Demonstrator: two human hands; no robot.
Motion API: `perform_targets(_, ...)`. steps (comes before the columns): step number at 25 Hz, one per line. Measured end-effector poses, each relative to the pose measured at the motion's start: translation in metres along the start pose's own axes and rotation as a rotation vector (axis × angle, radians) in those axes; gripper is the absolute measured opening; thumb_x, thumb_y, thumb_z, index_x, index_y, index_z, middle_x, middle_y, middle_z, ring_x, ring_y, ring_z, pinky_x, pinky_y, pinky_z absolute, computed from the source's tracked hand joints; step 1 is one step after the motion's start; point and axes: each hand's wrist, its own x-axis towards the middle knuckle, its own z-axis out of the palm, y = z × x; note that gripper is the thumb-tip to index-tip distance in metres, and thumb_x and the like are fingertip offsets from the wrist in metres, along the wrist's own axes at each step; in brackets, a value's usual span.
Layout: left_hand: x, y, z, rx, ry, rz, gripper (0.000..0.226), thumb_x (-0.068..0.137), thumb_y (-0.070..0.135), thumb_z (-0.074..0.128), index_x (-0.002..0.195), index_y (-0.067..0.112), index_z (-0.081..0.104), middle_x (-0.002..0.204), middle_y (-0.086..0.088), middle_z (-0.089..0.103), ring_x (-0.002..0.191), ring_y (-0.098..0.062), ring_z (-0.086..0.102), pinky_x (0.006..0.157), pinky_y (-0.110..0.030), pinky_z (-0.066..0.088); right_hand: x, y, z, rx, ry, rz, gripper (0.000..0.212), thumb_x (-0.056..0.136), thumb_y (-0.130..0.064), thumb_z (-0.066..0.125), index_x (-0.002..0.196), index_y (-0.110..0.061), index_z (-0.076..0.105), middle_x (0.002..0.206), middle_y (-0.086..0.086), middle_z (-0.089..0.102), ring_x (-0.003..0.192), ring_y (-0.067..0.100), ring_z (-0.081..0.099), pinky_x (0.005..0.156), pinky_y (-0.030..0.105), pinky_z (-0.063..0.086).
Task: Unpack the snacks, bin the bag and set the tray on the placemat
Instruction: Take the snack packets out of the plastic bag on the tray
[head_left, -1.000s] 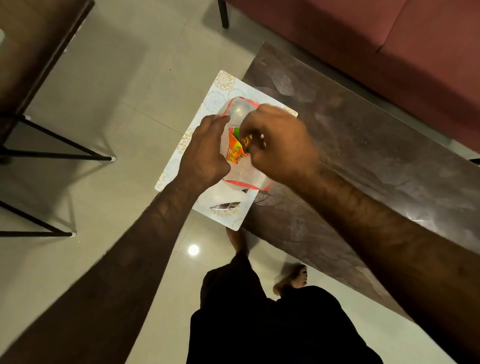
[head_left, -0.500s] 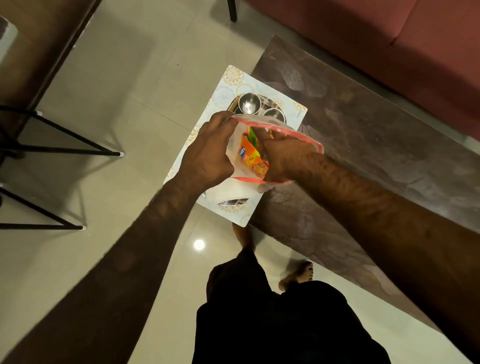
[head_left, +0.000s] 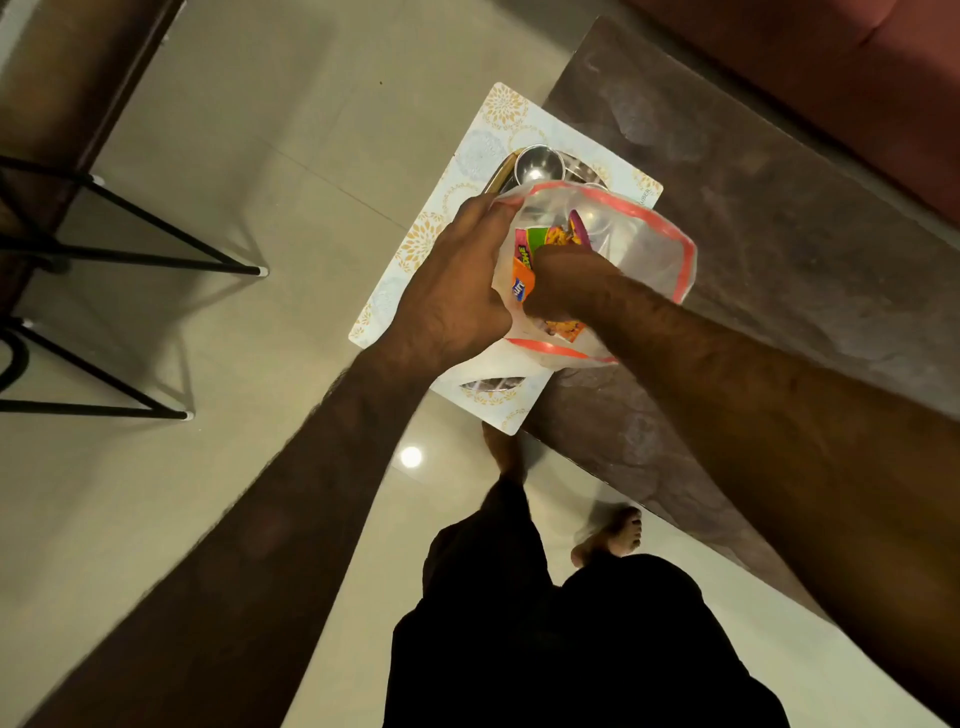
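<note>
A clear plastic bag (head_left: 644, 244) with a red zip rim hangs wide open above the steel tray (head_left: 501, 174). My left hand (head_left: 457, 291) pinches the bag's left rim and holds it up. My right hand (head_left: 561, 283) is deep inside the bag, among colourful snack packets (head_left: 524, 262); whether its fingers grip a packet is hidden. The tray carries small steel bowls, one bowl (head_left: 537, 163) showing past the bag. It rests on a white floral placemat (head_left: 415, 260) at the end of the dark table (head_left: 779, 249).
The placemat overhangs the table's left end above a pale tiled floor. A maroon sofa (head_left: 831, 78) runs behind the table. A black metal-legged piece of furniture (head_left: 124, 260) stands to the left. My bare feet and dark shorts are below.
The bag's mouth has been pulled wider and lifted. My right hand has gone from the rim down into the bag among the packets. The tray's bowls have come into sight behind it.
</note>
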Motion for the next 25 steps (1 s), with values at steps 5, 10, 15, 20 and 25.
perform_targets(5,-0.001,-0.001,0.002,-0.018,-0.004,0.006,0.090,0.065,0.015,0.047,0.154,0.017,0.036,0.155,-0.004,0.038,0.134,-0.026,0.050,0.103,-0.043,0.053,0.029,-0.002,0.034,-0.054,0.043,0.061,0.057,0.093,-0.044,0.072,0.142,-0.019,0.059,0.140,0.009,0.066,0.134,0.034,0.060,0.111,0.046,0.048)
perform_targets(10,-0.004,0.000,0.001,0.003,-0.020,0.031,0.087,0.066,0.017,0.043,0.153,0.015,0.037,0.154,-0.005,0.040,0.132,-0.024,0.051,0.097,-0.035,0.053,0.024,0.006,0.042,0.071,0.124,0.070,0.045,0.094,-0.034,0.072,0.137,-0.021,0.063,0.136,0.007,0.069,0.129,0.033,0.063,0.106,0.047,0.052)
perform_targets(15,-0.003,0.015,-0.001,0.044,-0.025,0.026,0.084,0.073,0.011,0.055,0.154,0.013,0.033,0.157,-0.008,0.036,0.139,-0.027,0.044,0.105,-0.042,0.050,-0.017,0.010,0.008,0.225,0.227,0.008,0.044,0.094,-0.020,0.065,0.137,-0.011,0.064,0.131,0.012,0.070,0.120,0.033,0.066,0.095,0.037,0.052)
perform_targets(20,0.001,0.021,-0.008,0.028,0.017,-0.024,0.078,0.079,0.011,0.055,0.154,0.016,0.035,0.157,-0.006,0.037,0.138,-0.029,0.047,0.107,-0.049,0.049,-0.078,0.017,-0.029,0.448,0.331,-0.063,0.050,0.097,-0.028,0.072,0.145,-0.017,0.062,0.137,0.007,0.072,0.122,0.028,0.068,0.101,0.037,0.054)
perform_targets(25,0.000,0.031,-0.019,-0.012,0.057,-0.099,0.085,0.070,0.021,0.049,0.154,0.018,0.034,0.158,-0.007,0.037,0.134,-0.031,0.051,0.104,-0.051,0.050,-0.119,0.055,-0.040,1.111,0.211,-0.131,0.029,0.091,-0.019,0.084,0.117,-0.026,0.074,0.103,-0.009,0.083,0.094,0.010,0.081,0.080,0.035,0.066)
